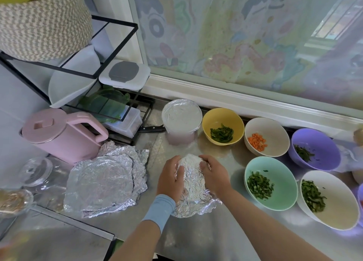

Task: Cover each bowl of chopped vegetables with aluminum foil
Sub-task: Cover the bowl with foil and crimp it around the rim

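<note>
— Where are the hands?

— I have both of them on the foil-wrapped bowl [193, 184] at the centre of the steel counter [225, 239]. My left hand [170, 177] presses the foil at its nine o'clock side, fingers curled over the sheet; my right hand [213, 174] does the same at three o'clock. Both are clasping the foil against the bowl, not loose. A blue wristband [160, 209] sits on the left wrist.

— Is the bowl itself visible?

— No, the foil hides it fully. Crumpled edges flare out at six o'clock.

— What else is covered?

— One pale pink bowl with a flat foil top [182, 119], at twelve o'clock from my hands.

— And uncovered?

— Five bowls. The yellow bowl [223, 126] with green strips at one o'clock, then the beige bowl [267, 136] with diced carrot, then the purple bowl [316, 148] with dark greens at two o'clock. The mint bowl [271, 182] of chopped greens is at three o'clock, and the white bowl [330, 199] beside it, touching or nearly so.

— Spare foil?

— A stack of foil sheets [106, 179] lies at nine o'clock, with a pink kettle [62, 133] beyond it at ten.
</note>
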Tool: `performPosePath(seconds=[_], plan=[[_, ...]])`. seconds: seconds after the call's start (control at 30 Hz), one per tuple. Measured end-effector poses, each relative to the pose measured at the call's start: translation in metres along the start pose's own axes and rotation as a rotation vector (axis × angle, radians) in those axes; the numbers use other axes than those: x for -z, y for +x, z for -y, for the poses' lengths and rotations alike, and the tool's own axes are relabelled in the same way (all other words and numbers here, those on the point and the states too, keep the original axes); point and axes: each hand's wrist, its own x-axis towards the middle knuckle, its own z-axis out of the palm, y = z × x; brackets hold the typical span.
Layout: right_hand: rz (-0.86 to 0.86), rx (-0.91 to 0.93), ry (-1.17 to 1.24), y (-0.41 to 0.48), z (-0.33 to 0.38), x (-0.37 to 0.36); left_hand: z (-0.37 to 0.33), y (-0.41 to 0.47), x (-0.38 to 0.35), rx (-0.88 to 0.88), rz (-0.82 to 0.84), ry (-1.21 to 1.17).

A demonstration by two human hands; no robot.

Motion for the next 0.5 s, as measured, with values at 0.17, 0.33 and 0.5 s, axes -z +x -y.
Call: performPosePath(seconds=[0.17, 0.33, 0.5], plan=[[0.027, 0.029, -0.060, 0.001, 0.002, -0.001, 0.007, 0.016, 0.009, -0.087, 0.131, 0.373], [-0.032, 0.059, -0.160, -0.004, 0.002, -0.005, -0.006, 0.026, 0.002, -0.217, 0.343, 0.475], [-0.029, 0.067, -0.176, -0.005, 0.001, -0.006, -0.004, 0.029, -0.001, -0.060, 0.338, 0.384]])
